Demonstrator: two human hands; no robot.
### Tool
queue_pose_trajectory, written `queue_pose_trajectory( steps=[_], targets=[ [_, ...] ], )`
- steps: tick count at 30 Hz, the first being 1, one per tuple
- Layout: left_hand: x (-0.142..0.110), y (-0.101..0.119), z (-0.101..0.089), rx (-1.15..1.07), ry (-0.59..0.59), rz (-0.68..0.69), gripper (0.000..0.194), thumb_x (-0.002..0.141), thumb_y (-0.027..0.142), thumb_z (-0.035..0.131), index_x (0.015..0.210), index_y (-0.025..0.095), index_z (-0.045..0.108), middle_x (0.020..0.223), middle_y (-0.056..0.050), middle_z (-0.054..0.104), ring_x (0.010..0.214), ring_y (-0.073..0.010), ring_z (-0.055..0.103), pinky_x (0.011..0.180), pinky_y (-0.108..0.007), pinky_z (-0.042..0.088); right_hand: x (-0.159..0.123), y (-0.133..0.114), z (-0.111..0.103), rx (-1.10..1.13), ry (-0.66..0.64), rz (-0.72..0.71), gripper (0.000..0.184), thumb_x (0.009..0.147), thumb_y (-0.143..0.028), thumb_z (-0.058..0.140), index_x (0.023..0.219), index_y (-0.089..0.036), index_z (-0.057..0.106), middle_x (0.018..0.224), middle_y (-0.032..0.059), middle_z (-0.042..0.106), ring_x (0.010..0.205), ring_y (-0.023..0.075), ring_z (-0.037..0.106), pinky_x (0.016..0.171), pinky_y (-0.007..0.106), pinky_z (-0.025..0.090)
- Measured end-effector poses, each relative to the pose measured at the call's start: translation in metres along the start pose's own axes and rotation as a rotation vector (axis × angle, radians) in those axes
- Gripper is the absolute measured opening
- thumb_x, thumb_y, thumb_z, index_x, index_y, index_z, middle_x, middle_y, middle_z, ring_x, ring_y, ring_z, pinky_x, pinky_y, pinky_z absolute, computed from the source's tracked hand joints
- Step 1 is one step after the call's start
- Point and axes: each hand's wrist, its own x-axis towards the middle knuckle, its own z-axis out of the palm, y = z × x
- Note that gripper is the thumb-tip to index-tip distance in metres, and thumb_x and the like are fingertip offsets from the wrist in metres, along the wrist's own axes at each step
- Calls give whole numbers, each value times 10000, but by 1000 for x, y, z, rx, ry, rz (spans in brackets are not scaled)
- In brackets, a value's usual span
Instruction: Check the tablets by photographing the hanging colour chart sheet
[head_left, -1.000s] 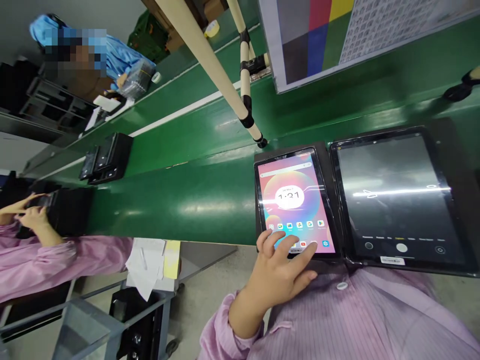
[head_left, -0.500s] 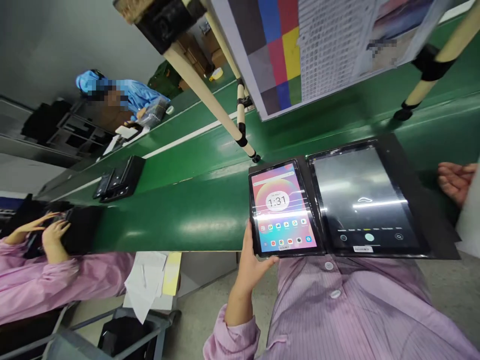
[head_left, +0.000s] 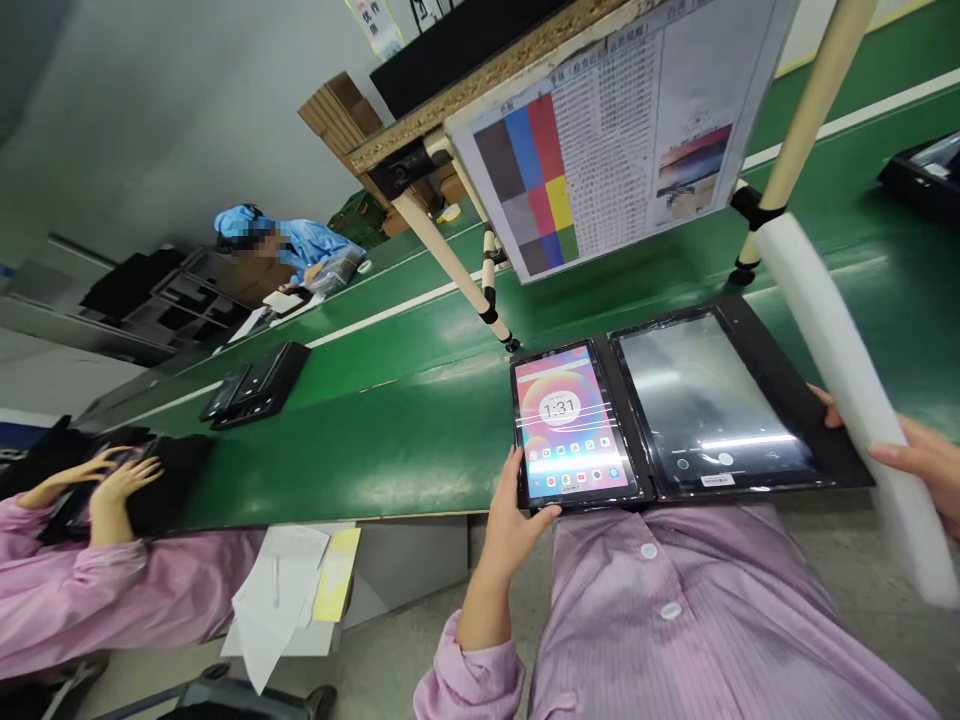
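Left hand (head_left: 511,530) touching tablet (head_left: 561,425), green bench (head_left: 412,450), floor (head_left: 409,640)

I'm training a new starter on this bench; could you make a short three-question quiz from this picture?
1. Multiple choice: as viewed, which corner of the bright-screened tablet does the left hand touch?
a) upper right
b) lower left
c) lower right

2. True or false: as viewed, the grey-screened tablet lies to the right of the bright-screened tablet.

3. Fill in: the clock on the bright-screened tablet reads ___.

Key: 1. b; 2. true; 3. 1:31.
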Motion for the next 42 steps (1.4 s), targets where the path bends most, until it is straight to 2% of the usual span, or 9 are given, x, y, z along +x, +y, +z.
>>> queue_pose_trajectory(
  steps=[3,7,10,12,14,17,29,36,42],
  targets=[
    [-8,18,2,281,-5,221,695,756,522,745,1380,280,558,1564,-147,316,1453,-389,280,1146,-604,282,-2,-7,2,280,-36,148,650,441,-769,779,781,-253,580,1466,145,469,1266,389,497,811,482,470],
    [20,64,9,610,-67,562,366,915,317,575,1272,318,653,1410,-123,478,1352,-333,374,1109,-589,315,7,-12,4,518,19,199,408,735,-664,640,750,-265,554,1380,91,564,1299,329,499,849,453,483],
    [81,110,17,824,-205,384,369,933,290,544,1291,264,635,1429,-121,507,1361,-300,400,1130,-512,334,21,-12,6,618,19,167,325,843,-565,523,737,-264,587,1308,59,616,1345,311,460,883,443,472],
    [126,137,26,894,-222,302,418,962,292,487,1352,173,580,1435,-161,516,1375,-302,410,1142,-485,331,30,-12,8,657,54,188,340,705,-606,615,692,-267,599,1272,83,633,1333,333,473,958,454,467],
    [163,159,39,960,-273,218,408,989,321,421,1270,114,632,1300,-192,619,1272,-312,533,1069,-463,422,38,-13,10,697,108,244,454,384,-632,729,636,-277,599,1224,118,649,1310,376,488,1061,475,441],
    [192,178,58,1063,-380,105,383,956,370,470,1073,108,725,1076,-197,715,1039,-315,678,871,-402,541,42,-14,10,767,154,300,572,129,-570,745,596,-272,604,1168,138,662,1306,408,483,1145,484,378],
    [208,195,78,1234,-490,32,404,882,351,492,1184,186,704,1241,-167,664,1119,-310,644,821,-347,535,48,-3,2,690,49,249,601,292,-703,748,705,-281,635,1139,171,645,1170,418,586,1076,539,446],
    [208,190,77,1256,-491,64,459,916,380,437,1297,213,630,1303,-157,619,1164,-307,619,910,-399,487,46,-12,-4,662,-22,278,651,186,-711,822,651,-295,638,1106,132,658,1231,419,538,1131,520,384],
    [209,191,74,1260,-510,96,445,915,388,435,1265,223,654,1284,-144,629,1154,-294,622,883,-372,486,32,-38,10,660,181,430,751,46,-715,777,648,-298,608,1310,102,594,1354,430,408,1163,521,353]
  ],
)
